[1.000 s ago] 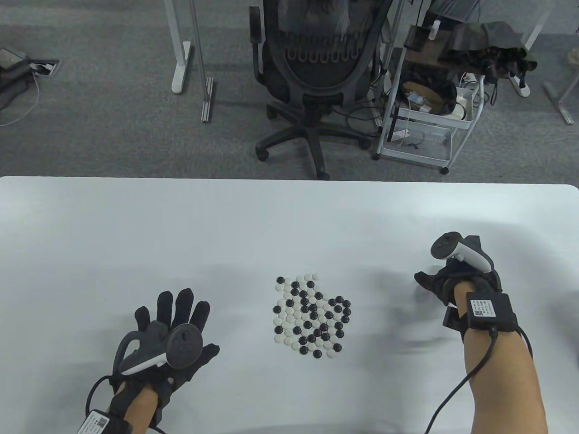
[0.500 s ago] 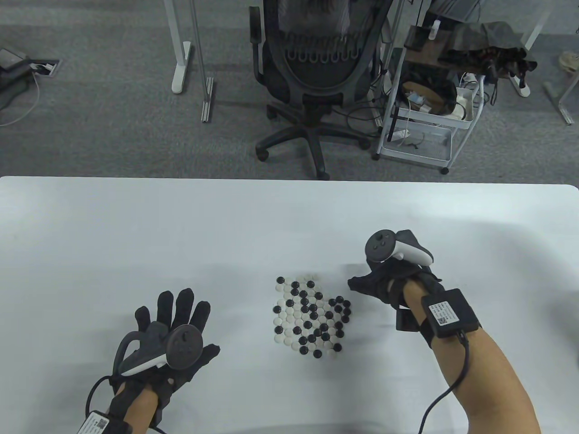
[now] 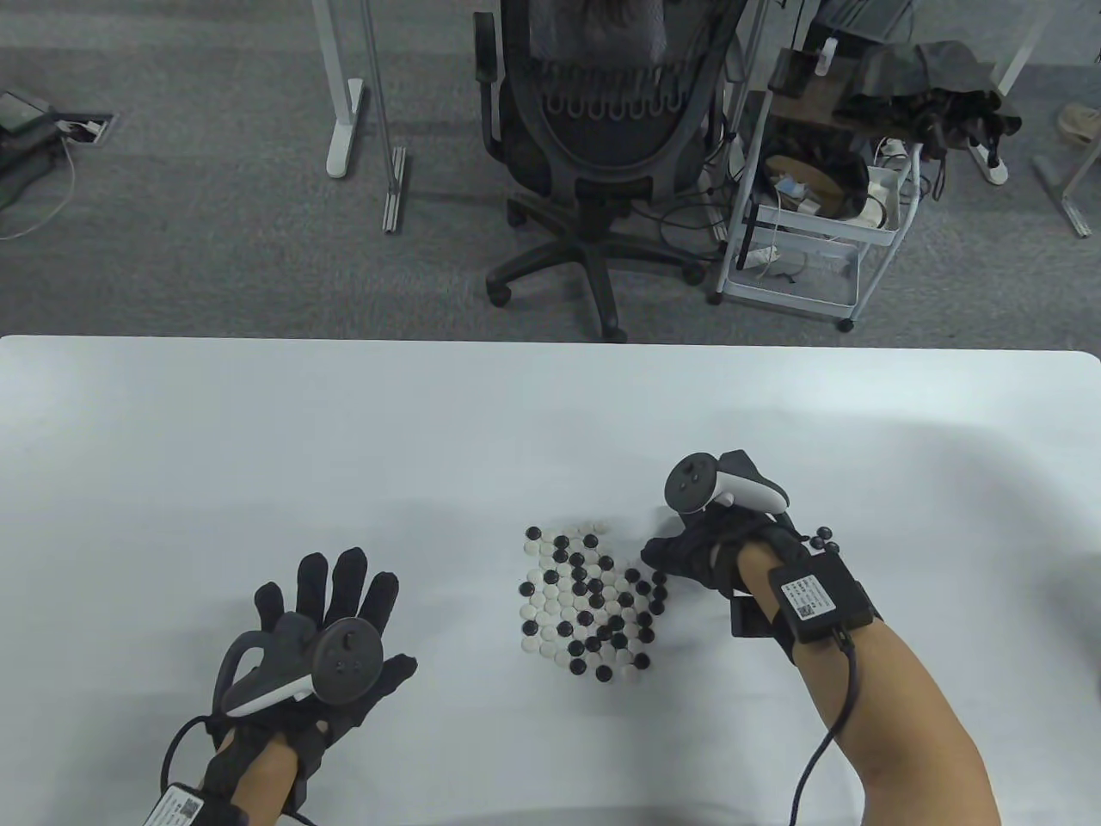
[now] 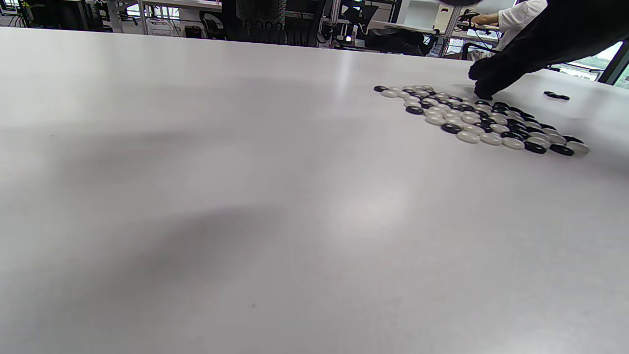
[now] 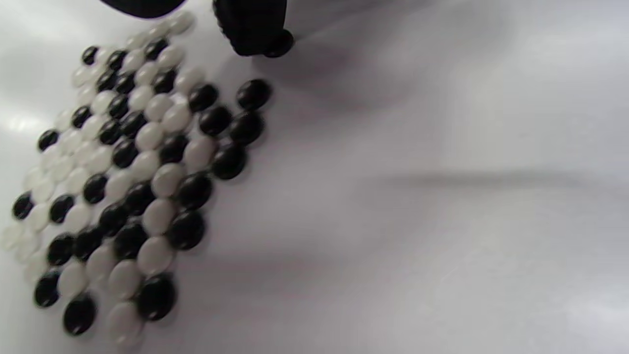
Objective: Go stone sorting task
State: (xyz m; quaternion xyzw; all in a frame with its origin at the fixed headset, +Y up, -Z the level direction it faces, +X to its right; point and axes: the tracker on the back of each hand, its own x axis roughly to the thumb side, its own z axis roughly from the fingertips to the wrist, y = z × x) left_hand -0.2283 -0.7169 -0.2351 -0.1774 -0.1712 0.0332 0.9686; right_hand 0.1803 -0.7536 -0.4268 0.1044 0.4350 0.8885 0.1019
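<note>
My right hand [image 3: 698,551] is the nearer one: its fingers [image 5: 253,29] reach down at the right edge of the mixed stones [image 3: 589,602] mid-table [image 3: 258,447], one tip touching a black stone [image 5: 280,46]; whether it is gripped I cannot tell. The patch lies to their left. A few sorted black stones [image 3: 821,538] sit behind my wrist. My left hand [image 3: 331,619] lies spread, holding nothing, well left.
</note>
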